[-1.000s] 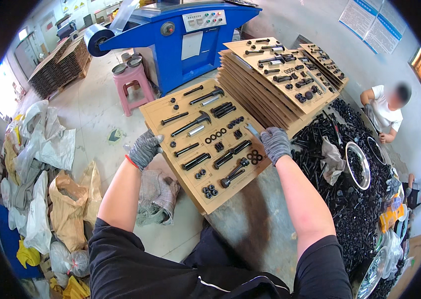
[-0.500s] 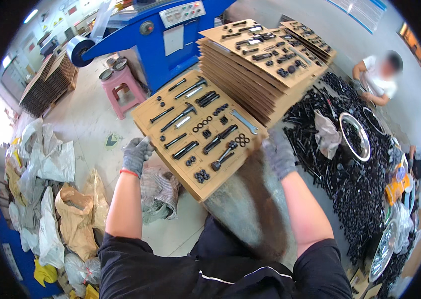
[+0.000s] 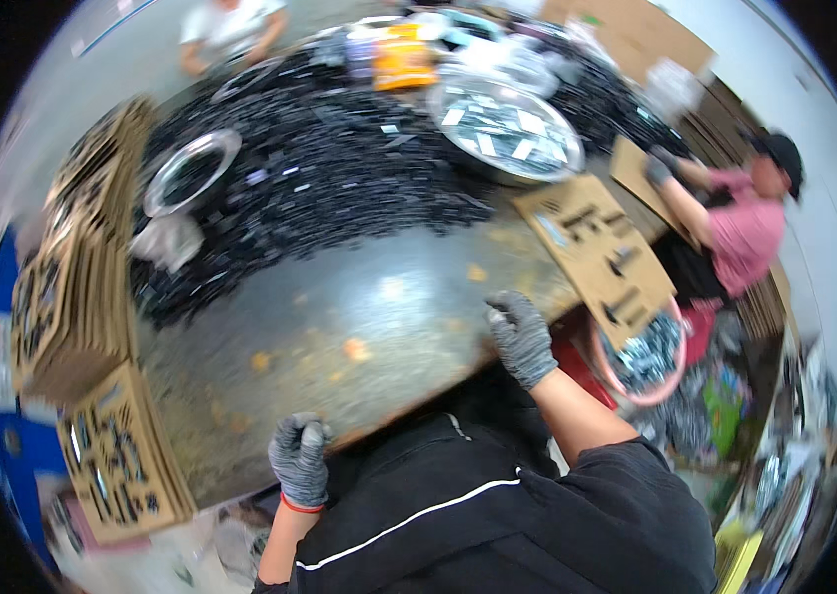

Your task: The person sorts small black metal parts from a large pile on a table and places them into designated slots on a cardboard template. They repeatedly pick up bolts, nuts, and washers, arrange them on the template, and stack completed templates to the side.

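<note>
We use the metal worktable (image 3: 379, 307) as the reference; its bare surface faces us.

1. Hands. Our left hand (image 3: 300, 460) is at the worktable's near edge, toward its left end. The fingers curl loosely, and we see nothing in their grasp. Our right hand (image 3: 520, 339) is at the near edge, toward the right end. Its fingers are half bent and likewise released. We cannot tell whether either hand touches the edge.

2. Boards. The left-hand board (image 3: 169, 507), fitted with dark hardware, is tilted at the worktable's near left corner. The board stack (image 3: 97, 307) stands beyond it along the left end. The right-hand board (image 3: 587, 267), partly filled, lies across the near right corner and projects past the edge.

3. Parts. The black parts heap (image 3: 339, 168) covers the worktable's far half. A small steel bowl (image 3: 181, 209) sits in the heap toward the left end. A large steel bowl (image 3: 513, 179), holding shiny pieces, sits toward the right end. A pink tub (image 3: 651, 401) with similar pieces is below the near right corner.

4. Personnel. A co-worker in pink (image 3: 743, 236) at the right end has a gloved hand (image 3: 658, 166) at a further board (image 3: 636, 183). Blur hides small details.
</note>
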{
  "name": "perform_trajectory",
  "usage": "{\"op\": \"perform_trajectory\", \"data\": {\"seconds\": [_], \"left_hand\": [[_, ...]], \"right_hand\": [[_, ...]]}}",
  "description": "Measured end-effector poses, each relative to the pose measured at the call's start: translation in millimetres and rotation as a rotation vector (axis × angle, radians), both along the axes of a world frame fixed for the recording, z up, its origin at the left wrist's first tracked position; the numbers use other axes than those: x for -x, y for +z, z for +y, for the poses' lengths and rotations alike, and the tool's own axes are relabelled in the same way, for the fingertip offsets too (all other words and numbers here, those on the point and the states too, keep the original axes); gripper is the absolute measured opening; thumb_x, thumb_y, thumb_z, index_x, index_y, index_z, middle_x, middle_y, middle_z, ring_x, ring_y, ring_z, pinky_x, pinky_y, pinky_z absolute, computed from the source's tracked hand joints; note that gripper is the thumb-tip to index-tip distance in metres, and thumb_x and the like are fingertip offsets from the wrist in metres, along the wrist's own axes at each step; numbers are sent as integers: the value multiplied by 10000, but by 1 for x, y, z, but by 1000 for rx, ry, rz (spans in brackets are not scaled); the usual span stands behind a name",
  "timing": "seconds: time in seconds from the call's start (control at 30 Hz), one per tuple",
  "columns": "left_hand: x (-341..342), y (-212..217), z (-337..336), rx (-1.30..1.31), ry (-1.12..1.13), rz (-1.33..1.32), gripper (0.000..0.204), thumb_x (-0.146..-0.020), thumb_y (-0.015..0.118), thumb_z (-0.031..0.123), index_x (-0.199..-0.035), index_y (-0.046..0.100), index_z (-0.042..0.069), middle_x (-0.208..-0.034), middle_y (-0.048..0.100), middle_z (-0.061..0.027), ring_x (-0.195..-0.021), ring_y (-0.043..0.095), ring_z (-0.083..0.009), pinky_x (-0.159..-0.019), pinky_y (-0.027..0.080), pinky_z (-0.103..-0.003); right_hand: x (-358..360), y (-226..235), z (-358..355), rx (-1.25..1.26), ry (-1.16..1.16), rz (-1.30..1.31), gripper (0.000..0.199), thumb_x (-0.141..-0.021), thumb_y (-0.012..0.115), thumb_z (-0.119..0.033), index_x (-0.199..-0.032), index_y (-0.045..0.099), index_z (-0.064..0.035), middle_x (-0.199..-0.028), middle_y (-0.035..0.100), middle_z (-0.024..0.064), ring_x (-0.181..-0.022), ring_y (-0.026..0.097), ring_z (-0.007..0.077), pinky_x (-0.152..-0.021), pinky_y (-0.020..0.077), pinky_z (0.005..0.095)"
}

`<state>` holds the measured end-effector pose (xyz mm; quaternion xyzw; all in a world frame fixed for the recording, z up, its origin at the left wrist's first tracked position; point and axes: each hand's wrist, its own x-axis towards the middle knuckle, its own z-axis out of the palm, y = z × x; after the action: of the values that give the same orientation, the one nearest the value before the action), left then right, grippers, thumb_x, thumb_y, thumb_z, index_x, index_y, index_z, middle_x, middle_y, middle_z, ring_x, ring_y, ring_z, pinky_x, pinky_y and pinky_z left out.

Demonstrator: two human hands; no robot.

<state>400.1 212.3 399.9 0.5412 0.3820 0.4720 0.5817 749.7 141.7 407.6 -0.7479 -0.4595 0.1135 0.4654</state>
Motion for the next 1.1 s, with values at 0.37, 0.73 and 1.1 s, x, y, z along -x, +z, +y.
{"op": "perform_trajectory", "data": {"seconds": [0.37, 0.73, 1.1], "left_hand": [[-212, 21, -55, 33, -711, 221, 215, -918, 622, 204, -993, 627, 3, -797, 651, -52, -754, 601, -123, -707, 494, -275], [-239, 29, -62, 116, -602, 300, 171, -907, 628, 179, -944, 640, 12, -806, 639, -38, -758, 575, -109, -711, 480, -271], [-208, 31, -46, -64, -537, 360, 192, -910, 601, 174, -1003, 633, 9, -810, 645, -46, -730, 580, -111, -693, 491, -269]], "right_hand": [[-188, -69, -235, -345, -679, 1203, 379, -859, 615, -76, -1219, 498, -69, -979, 627, 109, -768, 638, 251, -640, 568, 386], [-205, -81, -228, -493, -104, 1339, 679, -775, 738, -49, -1370, 410, -50, -1290, 554, 76, -1192, 546, 249, -971, 508, 385], [-133, -60, -318, -30, -62, 1318, 833, -645, 852, -193, -1356, 439, -56, -1252, 571, 81, -1178, 552, 246, -939, 504, 385]]}}
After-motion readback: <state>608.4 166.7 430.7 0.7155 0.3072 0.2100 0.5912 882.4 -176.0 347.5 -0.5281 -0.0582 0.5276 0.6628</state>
